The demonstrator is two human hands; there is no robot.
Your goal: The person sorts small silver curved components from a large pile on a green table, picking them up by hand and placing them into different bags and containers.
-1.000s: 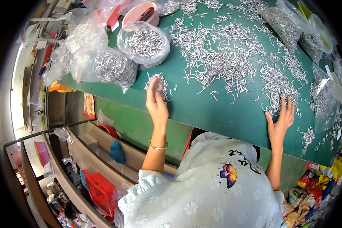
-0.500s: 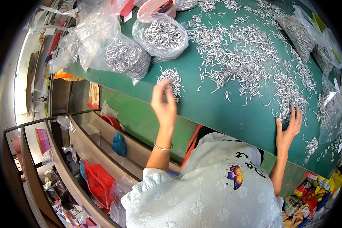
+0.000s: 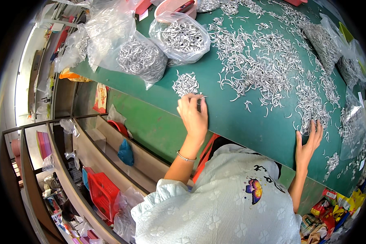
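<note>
My left hand [image 3: 193,116] is at the near edge of a small pile of curved silvery metal pieces [image 3: 186,83] on the green tabletop [image 3: 240,126]. Its fingers are bent in, and a thin silvery sliver shows at the fingertips, seemingly one curved piece in a pinch. Over on the right, my right hand [image 3: 309,142] rests with fingertips on the near end of a long heap of the same pieces [image 3: 309,101]. Its thumb stands apart from the fingers, and nothing is visibly gripped.
Clear plastic bags of the pieces, one open [image 3: 183,38] and one slumped [image 3: 140,61], stand at the back left. More bags [image 3: 323,44] line the right side. A pink tub [image 3: 177,8] sits at the far edge. Left below are shelves with a red basket [image 3: 103,195].
My left hand has moved right and slightly nearer, from over the small pile to its near edge, with fingers curling in. The right hand has barely moved. The view has shifted slightly.
</note>
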